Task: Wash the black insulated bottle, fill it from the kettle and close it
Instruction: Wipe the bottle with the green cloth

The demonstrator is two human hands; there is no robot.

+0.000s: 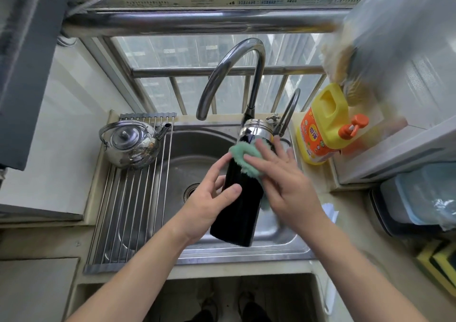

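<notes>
1. Now, over the sink (197, 153) we have the black bottle (240, 198), tilted, its base toward the person and its bare steel threaded neck pointing up at the foot of the tap (232, 74); no cap on it.
2. Left hand (209, 198) grips the bottle's lower body from the left, thumb across the front, fingers curled round behind.
3. Right hand (283, 181) lies flat-ish on a green cloth (244, 156), fingers spread and nearly straight, pressing it to the bottle's upper right side just below the steel neck; the thumb is out of sight.
4. Off to the left, the steel kettle (130, 146) stands lid on upon a roll-up rack (128, 210) laid across the sink's edge.
5. To the right, a yellow detergent jug (323, 129) with an orange pump stands beside the sink.
</notes>
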